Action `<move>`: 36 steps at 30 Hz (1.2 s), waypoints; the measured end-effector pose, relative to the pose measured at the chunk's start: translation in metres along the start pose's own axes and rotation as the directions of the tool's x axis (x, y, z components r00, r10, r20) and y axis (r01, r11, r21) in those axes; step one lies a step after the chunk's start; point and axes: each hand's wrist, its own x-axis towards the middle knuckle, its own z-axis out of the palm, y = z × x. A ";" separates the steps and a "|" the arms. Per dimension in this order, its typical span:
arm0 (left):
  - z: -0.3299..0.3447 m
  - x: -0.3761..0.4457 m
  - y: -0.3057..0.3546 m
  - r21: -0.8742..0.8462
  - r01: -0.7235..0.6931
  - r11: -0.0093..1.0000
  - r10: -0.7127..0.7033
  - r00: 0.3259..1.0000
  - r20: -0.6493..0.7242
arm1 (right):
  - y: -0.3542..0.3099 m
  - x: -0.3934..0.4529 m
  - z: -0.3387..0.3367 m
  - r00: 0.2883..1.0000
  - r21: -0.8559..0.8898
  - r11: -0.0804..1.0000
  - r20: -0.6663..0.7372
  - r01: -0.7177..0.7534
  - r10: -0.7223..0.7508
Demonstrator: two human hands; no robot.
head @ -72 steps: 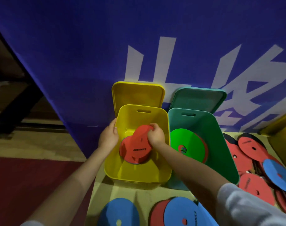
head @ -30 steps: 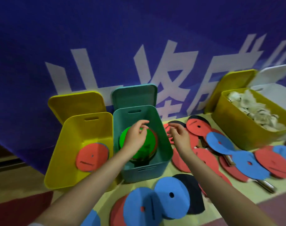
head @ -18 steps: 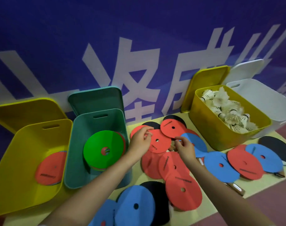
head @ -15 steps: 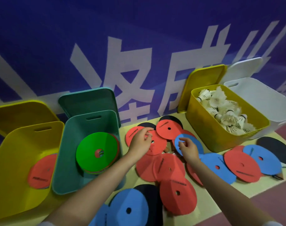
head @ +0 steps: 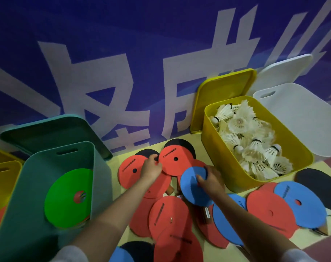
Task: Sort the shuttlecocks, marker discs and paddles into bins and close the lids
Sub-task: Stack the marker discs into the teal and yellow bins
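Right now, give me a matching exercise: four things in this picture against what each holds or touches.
Things:
1. teal bin
2. yellow bin
3. right hand
4. left hand

Holds or touches:
A. shuttlecocks
B. blue disc
C. green disc
D. red disc

Pairs: 1-C, 2-A, 3-B, 4-D

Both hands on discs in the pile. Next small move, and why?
Probably lift the blue disc that the right hand pinches clear of the pile; the left hand grips a red disc. The green bin with discs stands open on the left.
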 end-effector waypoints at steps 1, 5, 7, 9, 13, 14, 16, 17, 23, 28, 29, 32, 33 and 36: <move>0.005 0.007 0.001 0.010 0.024 1.000 -0.024 1.000 0.010 | 0.001 0.003 0.002 0.999 -0.022 1.000 0.036 -0.009 0.010; 0.024 0.032 0.003 0.004 0.117 0.993 -0.117 0.992 0.043 | 0.012 0.012 0.016 1.000 -0.201 0.979 0.010 0.018 -0.016; 0.033 0.040 0.001 -0.022 0.164 0.986 -0.162 0.986 0.048 | 0.022 0.015 0.025 0.999 -0.188 0.982 0.033 0.013 -0.007; 0.040 0.045 -0.002 -0.034 0.202 0.979 -0.201 0.979 0.017 | 0.031 0.019 0.032 0.998 -0.173 0.985 0.059 0.007 0.004; 0.050 0.049 -0.005 -0.029 0.237 0.971 -0.238 0.970 -0.049 | 0.024 0.018 0.024 0.999 -0.215 0.976 0.051 0.031 -0.020; 0.053 0.051 -0.007 -0.013 0.232 0.973 -0.232 0.971 -0.057 | 0.021 0.017 0.021 0.999 -0.211 0.977 0.050 0.030 -0.020; 0.057 0.051 -0.005 -0.013 0.227 0.974 -0.227 0.972 -0.065 | 0.016 0.018 0.016 0.998 -0.141 0.990 0.064 0.008 0.001; 0.058 0.050 -0.003 -0.042 0.222 0.974 -0.224 0.972 -0.070 | 0.012 0.017 0.012 0.996 -0.068 0.998 0.085 -0.003 0.009; 0.049 0.031 0.001 -0.334 0.112 0.936 -0.157 0.981 -0.111 | 0.004 0.006 -0.010 0.997 -0.138 0.989 0.062 0.049 -0.041; 0.012 0.011 -0.002 -0.468 0.011 0.883 -0.101 0.981 -0.168 | -0.002 -0.017 -0.034 0.984 0.068 0.989 0.114 0.133 -0.140; 0.002 0.004 -0.003 -0.470 -0.029 0.882 -0.073 0.978 -0.197 | -0.004 -0.023 -0.038 0.981 0.092 0.982 0.091 0.162 -0.171; -0.031 -0.017 -0.007 -0.452 -0.146 0.880 0.010 0.957 -0.289 | -0.019 -0.039 -0.044 0.981 0.191 0.964 0.032 0.184 -0.193; -0.046 -0.027 -0.011 -0.443 -0.185 0.877 0.036 0.946 -0.324 | -0.028 -0.047 -0.042 0.980 0.225 0.955 0.005 0.193 -0.199; -0.089 -0.048 -0.025 -0.441 -0.272 0.855 0.087 0.915 -0.394 | -0.057 -0.067 -0.035 0.973 0.348 0.908 -0.073 0.231 -0.220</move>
